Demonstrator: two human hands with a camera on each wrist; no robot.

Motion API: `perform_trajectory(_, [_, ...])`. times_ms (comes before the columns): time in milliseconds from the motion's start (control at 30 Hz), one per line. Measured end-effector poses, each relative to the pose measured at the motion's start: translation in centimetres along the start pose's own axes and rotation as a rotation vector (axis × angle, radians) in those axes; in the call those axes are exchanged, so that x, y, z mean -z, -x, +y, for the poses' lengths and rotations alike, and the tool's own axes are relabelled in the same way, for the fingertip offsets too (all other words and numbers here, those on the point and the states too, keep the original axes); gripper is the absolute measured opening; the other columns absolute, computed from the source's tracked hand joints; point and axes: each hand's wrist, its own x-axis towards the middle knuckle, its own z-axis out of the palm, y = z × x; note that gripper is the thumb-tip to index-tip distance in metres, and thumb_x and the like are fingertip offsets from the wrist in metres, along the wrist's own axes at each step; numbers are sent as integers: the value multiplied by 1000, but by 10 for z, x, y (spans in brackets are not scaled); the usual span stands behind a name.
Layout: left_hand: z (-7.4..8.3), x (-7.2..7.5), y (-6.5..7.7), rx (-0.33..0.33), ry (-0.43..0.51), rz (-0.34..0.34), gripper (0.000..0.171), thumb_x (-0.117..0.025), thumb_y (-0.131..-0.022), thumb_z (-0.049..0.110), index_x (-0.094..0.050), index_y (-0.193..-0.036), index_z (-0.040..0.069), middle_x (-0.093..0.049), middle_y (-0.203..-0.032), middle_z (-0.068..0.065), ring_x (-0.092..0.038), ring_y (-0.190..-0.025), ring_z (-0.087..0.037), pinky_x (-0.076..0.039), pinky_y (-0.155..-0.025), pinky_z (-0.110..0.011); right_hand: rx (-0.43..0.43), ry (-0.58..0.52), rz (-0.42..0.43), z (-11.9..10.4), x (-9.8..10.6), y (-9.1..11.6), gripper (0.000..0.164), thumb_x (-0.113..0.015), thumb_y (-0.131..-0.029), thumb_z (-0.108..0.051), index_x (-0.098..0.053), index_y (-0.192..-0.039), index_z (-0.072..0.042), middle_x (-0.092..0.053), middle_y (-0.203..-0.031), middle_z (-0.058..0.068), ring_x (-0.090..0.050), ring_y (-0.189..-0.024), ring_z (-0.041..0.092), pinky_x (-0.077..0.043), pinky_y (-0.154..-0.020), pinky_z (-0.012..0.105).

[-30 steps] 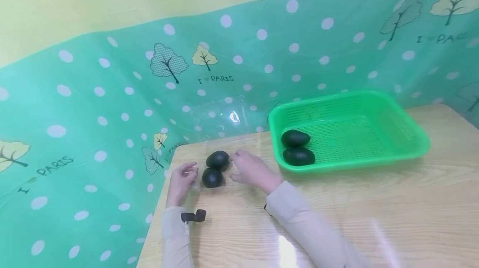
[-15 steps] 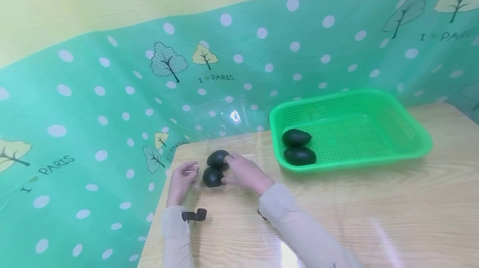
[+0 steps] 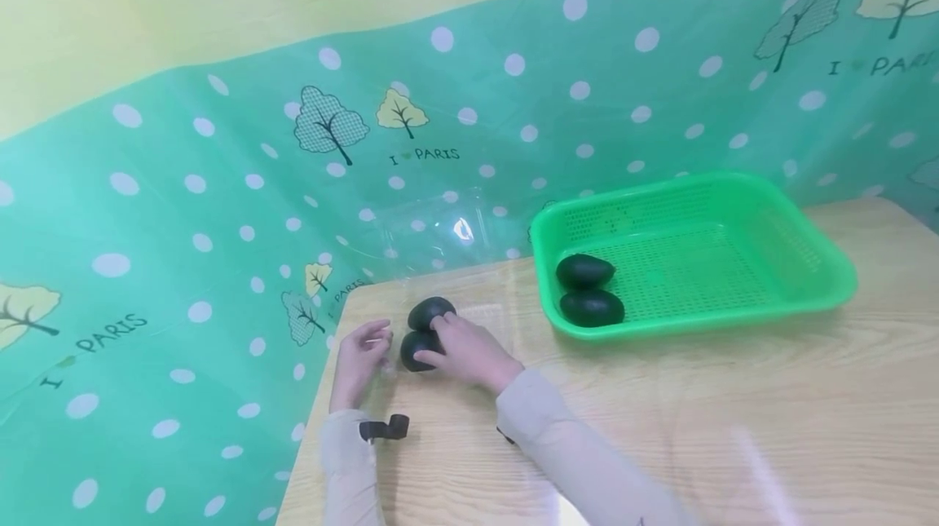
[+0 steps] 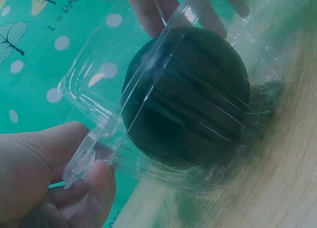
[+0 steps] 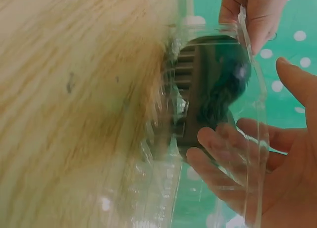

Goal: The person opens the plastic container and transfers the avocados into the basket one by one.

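A clear plastic clamshell box (image 4: pixel 91 106) stands on the table, with two dark avocados in it: a far one (image 3: pixel 429 311) and a near one (image 3: pixel 415 350). My left hand (image 3: pixel 362 359) pinches the box's rim between thumb and finger, as the left wrist view shows. From the right, my right hand (image 3: pixel 469 353) reaches over the near avocado. In the right wrist view its fingers are loosely bent against the dark fruit, while the thumb stands apart from it. Clear plastic partly blurs where the fingertips touch.
To the right stands a green plastic basket (image 3: pixel 697 322) with two more avocados (image 3: pixel 591 308) at its left end. The box's raised clear lid (image 3: pixel 440 224) leans toward the polka-dot curtain (image 3: pixel 242 281) behind the wooden table (image 3: pixel 660 412).
My right hand has moved left, from beside the far avocado to over the near one. My left hand has stayed at the box's left edge.
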Motion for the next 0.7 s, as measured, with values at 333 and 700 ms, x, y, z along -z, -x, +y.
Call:
perform_trajectory(333, [0, -1, 1, 14, 3, 1, 39, -60, -95, 4, -58, -134, 1, -62, -120, -24, -66, -86, -34, -57, -60, -24, 2, 1, -20, 0, -12, -4, 65, -60, -94, -55, -56, -133, -3, -62, -126, 15, -65, -111, 29, -56, -93, 41])
perform_trajectory(700, [0, -1, 2, 9, 14, 3, 40, -60, -95, 4, -58, -134, 0, -62, -121, -26, -65, -86, -34, -56, -59, -23, -20, -3, 45, -6, -21, -5, 69, -68, -89, -53, -56, -132, -1, -62, -125, 18, -66, -107, 32, -56, -93, 41])
